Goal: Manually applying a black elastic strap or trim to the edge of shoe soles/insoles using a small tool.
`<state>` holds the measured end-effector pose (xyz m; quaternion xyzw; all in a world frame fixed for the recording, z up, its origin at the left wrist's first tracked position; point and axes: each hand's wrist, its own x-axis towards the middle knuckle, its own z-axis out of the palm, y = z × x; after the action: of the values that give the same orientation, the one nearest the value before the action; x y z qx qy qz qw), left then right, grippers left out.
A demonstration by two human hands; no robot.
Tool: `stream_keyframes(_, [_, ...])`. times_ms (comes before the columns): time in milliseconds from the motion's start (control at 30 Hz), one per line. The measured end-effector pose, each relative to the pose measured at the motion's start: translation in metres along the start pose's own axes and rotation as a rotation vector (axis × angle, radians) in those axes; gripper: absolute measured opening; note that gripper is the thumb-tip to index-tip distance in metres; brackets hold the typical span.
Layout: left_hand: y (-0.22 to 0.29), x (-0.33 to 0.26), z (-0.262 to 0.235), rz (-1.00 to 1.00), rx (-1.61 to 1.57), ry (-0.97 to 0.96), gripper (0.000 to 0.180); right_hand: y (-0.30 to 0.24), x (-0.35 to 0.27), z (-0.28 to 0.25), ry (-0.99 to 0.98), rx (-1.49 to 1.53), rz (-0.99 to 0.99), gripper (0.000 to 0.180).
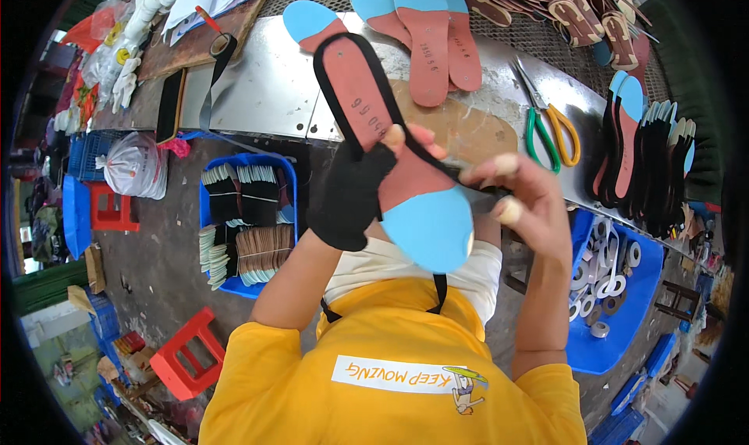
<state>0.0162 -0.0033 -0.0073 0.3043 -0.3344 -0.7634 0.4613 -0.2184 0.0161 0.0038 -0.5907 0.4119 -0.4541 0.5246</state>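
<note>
My left hand (353,191), in a black fingerless glove, grips a shoe insole (425,225) around its middle, thumb on top. The insole is reddish at the heel and light blue at the forefoot, tilted with its heel toward the table. A black strip (384,76) runs around its heel and along the sides. At the insole's right edge, my right hand (534,207), with pale tape on its fingertips, pinches the black strip. Beyond my hands, loose insoles (425,51) without black edging lie overlapping on the metal table (312,55).
Scissors (550,121) with green and orange handles lie at the table's right. Black-edged insoles (655,156) stand in a row at the far right. A blue bin (250,290) of insoles is on the left, another blue bin (612,343) with tape rolls on the right. Red stools (187,353) stand left.
</note>
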Motion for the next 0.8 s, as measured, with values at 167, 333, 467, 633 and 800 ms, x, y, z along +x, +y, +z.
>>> stream_keyframes(167, [-0.024, -0.005, -0.027, -0.169, -0.599, -0.348, 0.034, 0.037, 0.014, -0.093, 0.456, -0.809, 0.031, 0.035])
stream_keyframes(333, [-0.023, -0.015, 0.011, -0.179, -0.762, -0.298, 0.028, 0.057, 0.026, -0.104, 0.446, -1.407, 0.136, 0.035])
stream_keyframes(467, [-0.016, -0.004, 0.006, 0.011, -0.551, -0.149, 0.021, 0.055, 0.006, -0.107, 0.449, -0.908, 0.223, 0.029])
stream_keyframes(633, [-0.022, 0.002, -0.006, 0.078, -0.678, -0.104, 0.017, 0.007, -0.041, -0.004, 0.207, -0.022, 0.266, 0.042])
stream_keyframes(800, [-0.017, 0.005, -0.005, 0.074, -0.709, -0.097, 0.016, 0.024, -0.076, 0.018, 0.016, -0.002, 0.304, 0.06])
